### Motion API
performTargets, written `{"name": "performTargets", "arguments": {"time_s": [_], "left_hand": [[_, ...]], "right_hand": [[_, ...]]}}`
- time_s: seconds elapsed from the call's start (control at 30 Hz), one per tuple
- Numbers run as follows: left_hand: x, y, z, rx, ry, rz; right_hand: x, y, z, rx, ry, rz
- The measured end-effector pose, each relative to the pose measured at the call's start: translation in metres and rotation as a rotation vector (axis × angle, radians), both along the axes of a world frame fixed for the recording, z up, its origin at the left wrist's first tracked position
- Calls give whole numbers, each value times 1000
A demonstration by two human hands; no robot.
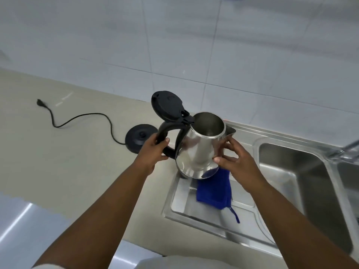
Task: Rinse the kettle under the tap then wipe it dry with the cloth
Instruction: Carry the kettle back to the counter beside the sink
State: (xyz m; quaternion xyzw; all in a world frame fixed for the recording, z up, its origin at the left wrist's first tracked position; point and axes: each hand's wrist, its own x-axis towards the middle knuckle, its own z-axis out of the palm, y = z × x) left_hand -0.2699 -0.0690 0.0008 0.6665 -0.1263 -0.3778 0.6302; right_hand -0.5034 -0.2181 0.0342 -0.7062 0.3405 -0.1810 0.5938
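Observation:
A stainless steel kettle (200, 148) with a black handle hangs tilted above the sink's drainboard, its black lid (168, 105) flipped up and the inside showing. My left hand (155, 150) grips the black handle. My right hand (236, 162) presses its fingers against the kettle's right side below the spout. A blue cloth (214, 191) lies flat on the drainboard (182, 202) just under the kettle and my right hand. The tap (347, 150) juts in at the right edge over the sink basin (291, 171).
The kettle's black power base (140, 137) sits on the beige counter left of the kettle, its cord (81, 118) trailing left to an unplugged plug. White wall tiles rise behind. A second basin shows at the far right edge.

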Motion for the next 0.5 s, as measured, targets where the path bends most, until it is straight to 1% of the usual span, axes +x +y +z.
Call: {"name": "performTargets", "arguments": {"time_s": [0.2,0.5], "left_hand": [[74,30,3,-11,-5,46],[158,48,3,47,-44,86]], "right_hand": [[79,27,6,-56,36,52],[170,44,8,-118,66,60]]}}
